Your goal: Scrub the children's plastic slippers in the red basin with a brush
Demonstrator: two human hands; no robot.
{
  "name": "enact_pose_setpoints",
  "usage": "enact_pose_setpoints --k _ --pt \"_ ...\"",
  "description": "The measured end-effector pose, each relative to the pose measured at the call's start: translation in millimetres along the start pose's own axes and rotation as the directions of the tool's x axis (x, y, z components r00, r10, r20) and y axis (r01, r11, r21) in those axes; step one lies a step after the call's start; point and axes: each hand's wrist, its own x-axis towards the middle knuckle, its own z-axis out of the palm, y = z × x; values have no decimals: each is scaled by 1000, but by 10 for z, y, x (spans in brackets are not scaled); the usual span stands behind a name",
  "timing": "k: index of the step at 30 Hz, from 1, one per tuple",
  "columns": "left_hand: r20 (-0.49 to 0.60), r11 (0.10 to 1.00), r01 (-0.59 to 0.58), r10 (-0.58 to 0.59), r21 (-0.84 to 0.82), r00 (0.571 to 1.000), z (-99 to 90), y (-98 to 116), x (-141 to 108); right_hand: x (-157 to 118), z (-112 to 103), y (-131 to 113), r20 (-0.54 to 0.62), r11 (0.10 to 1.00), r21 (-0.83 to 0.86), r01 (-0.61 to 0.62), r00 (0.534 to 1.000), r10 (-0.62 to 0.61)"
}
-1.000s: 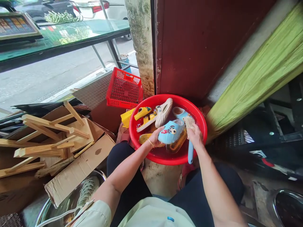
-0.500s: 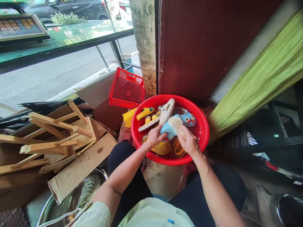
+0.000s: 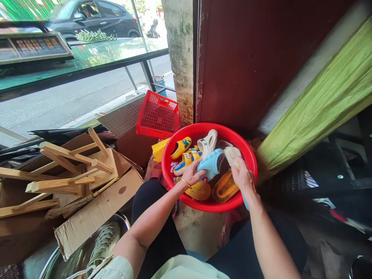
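Note:
A light blue clog [image 3: 211,162] is gripped at its left end by my left hand [image 3: 193,174], its fingers closed over it. My right hand [image 3: 244,179] is wrapped round a scrub brush [image 3: 232,155] with pale bristles. The brush is just right of the clog, with a small gap between them. Both hands are over a red basin [image 3: 215,207]. Inside are yellow clogs [image 3: 181,147], a white clog [image 3: 207,143], and two yellow-brown footwear pieces with patterned soles, one [image 3: 199,191] near my left wrist and another [image 3: 225,186] below the brush.
Behind the basin stands a red plastic crate [image 3: 158,114]. Wooden stool legs [image 3: 69,153] and cardboard [image 3: 100,205] crowd the left. A metal bowl [image 3: 126,221] with a pale clog [image 3: 104,240] sits lower left. Green cloth [image 3: 316,93] hangs at right, beside a dark red panel [image 3: 232,58].
My right hand has moved the brush rightward, off the blue clog. The clog has turned and shifted slightly right in my left hand. The white clog lies lower in the basin.

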Motion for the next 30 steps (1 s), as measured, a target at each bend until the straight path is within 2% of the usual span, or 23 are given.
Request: enact_pose_setpoints --k 1,3,4,6,8,10,13,16,18,20,24,25,27,30 --pt "11 996 23 -22 -90 1000 12 -2 7 54 -6 65 -24 996 49 -76 997 77" --pt "3 950 79 -81 -301 997 43 9 35 97 17 121 6 948 244 -207 977 212" --pt "-10 900 111 -127 -421 992 63 23 52 82 47 104 47 900 348 -264 963 264" --pt "23 732 205 -251 -650 968 106 69 85 -4 122 -4 108 822 473 -316 947 302" --pt "133 506 319 -369 -802 920 137 128 107 -134 179 -159 81 836 490 -245 968 236" --pt "219 327 387 -449 -862 866 138 186 121 -280 192 -304 45 878 466 -109 994 100" --pt "260 168 389 -504 -906 824 82 235 140 -480 155 -452 61 898 434 74 992 -111" --pt "290 63 376 -525 -925 800 16 223 164 -560 127 -514 57 889 373 265 950 -307" --pt "309 39 388 -537 -921 785 -2 194 178 -505 122 -507 38 892 310 328 934 -356" --pt "308 60 404 -548 -913 778 2 162 186 -387 110 -470 18 925 230 304 949 -316" --pt "240 199 410 -560 -890 793 43 124 202 -235 59 -434 -52 976 110 190 981 -185" --pt "225 234 412 -558 -881 799 54 118 212 -253 52 -456 -55 973 110 204 978 -199" --pt "204 278 406 -547 -871 812 68 106 241 -344 59 -538 7 944 137 301 952 -305" --pt "183 284 377 -530 -881 828 53 73 290 -453 98 -653 165 881 172 442 868 -468"
